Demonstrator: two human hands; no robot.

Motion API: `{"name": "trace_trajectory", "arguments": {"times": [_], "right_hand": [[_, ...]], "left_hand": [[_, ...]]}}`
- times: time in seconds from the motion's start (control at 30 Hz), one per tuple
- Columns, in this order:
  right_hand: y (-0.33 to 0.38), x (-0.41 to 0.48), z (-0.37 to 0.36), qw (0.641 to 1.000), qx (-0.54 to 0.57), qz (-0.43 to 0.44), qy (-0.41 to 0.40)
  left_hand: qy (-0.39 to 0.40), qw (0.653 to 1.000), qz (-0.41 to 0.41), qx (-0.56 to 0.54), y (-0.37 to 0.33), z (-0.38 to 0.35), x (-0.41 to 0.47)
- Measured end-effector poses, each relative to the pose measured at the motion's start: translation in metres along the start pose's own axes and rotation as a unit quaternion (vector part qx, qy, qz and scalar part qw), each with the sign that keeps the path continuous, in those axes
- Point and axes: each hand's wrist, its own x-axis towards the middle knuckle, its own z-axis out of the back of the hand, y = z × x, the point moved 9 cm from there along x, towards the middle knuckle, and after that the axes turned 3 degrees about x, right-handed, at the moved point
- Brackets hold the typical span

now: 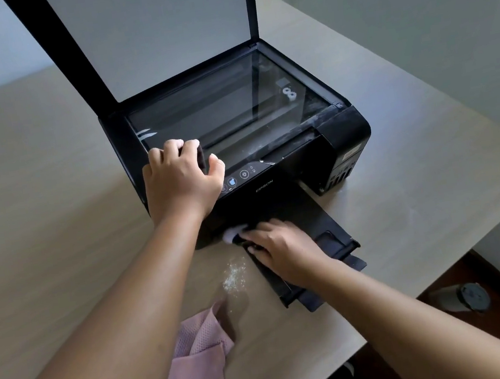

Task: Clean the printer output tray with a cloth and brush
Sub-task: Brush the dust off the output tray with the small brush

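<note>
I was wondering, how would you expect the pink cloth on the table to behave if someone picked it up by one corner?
The pink cloth would probably hang limp: it already lies crumpled in soft folds on the table. It looks thin, so likely light. Its textured weave suggests it should not slip easily from the fingers.

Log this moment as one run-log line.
right hand: brush on output tray | left hand: steadying printer | pink cloth: idle on table
</note>
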Motion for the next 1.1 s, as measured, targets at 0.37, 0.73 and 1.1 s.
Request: {"name": "trace_trajectory", "arguments": {"times": [0.37,0.73,1.1], "right_hand": [[-0.043,0.0,0.031,0.993,-0.05,-0.091,-0.063],[-0.093,-0.027,0.064,0.978,-0.06,-0.177,-0.097],[-0.104,-0.044,0.072,0.95,-0.024,-0.303,-0.074]], "left_hand": [[0.009,1.0,-0.001,0.007,0.0,-0.002,0.002],[0.007,1.0,-0.001,-0.008,-0.001,-0.001,0.002],[0.005,1.0,0.0,-0.004,0.0,-0.002,0.002]]}}
